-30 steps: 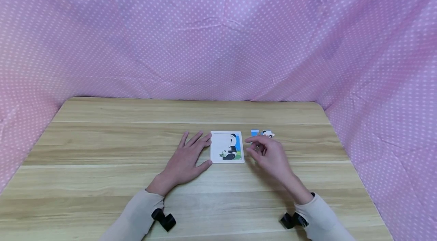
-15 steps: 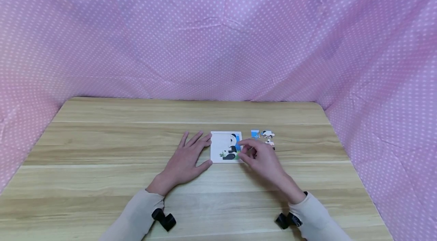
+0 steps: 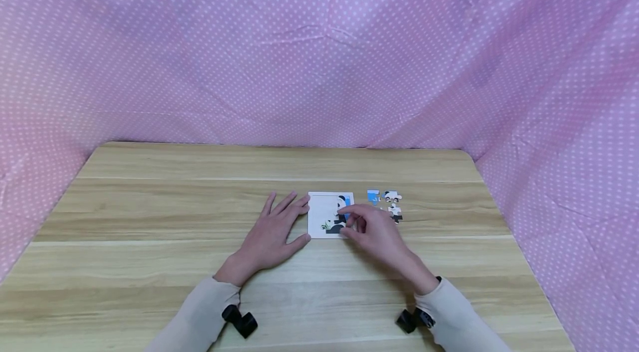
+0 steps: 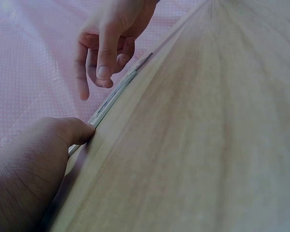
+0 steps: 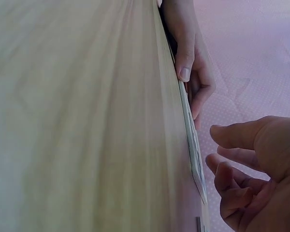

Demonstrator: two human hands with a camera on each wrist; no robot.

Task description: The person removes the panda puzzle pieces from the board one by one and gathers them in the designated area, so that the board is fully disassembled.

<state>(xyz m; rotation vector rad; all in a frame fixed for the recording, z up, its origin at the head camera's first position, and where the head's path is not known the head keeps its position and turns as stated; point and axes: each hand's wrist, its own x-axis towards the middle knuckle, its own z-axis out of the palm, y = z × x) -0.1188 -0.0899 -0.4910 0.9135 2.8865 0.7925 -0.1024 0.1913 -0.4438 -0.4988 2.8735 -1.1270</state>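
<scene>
A square white puzzle board [image 3: 321, 214] lies in the middle of the table, with panda picture pieces [image 3: 335, 228] along its right side. My left hand [image 3: 272, 235] rests spread on the wood, thumb and fingertips touching the board's left edge. Over the board's right part hovers my right hand [image 3: 376, 233], hiding some of the picture. Its thumb and index finger are apart in the right wrist view, and nothing shows between them. Just right of the board lie a blue puzzle piece [image 3: 373, 195], a panda-face piece [image 3: 392, 196] and a black-and-white piece [image 3: 395, 212].
The wooden table [image 3: 150, 213] reaches back to a pink dotted cloth [image 3: 319, 52] that hangs behind it and at both sides. Black wrist devices sit at both sleeves [image 3: 194, 313].
My right hand has moved left from beside the loose pieces to over the board's right part, uncovering more of those pieces. My left hand and the board stay in place.
</scene>
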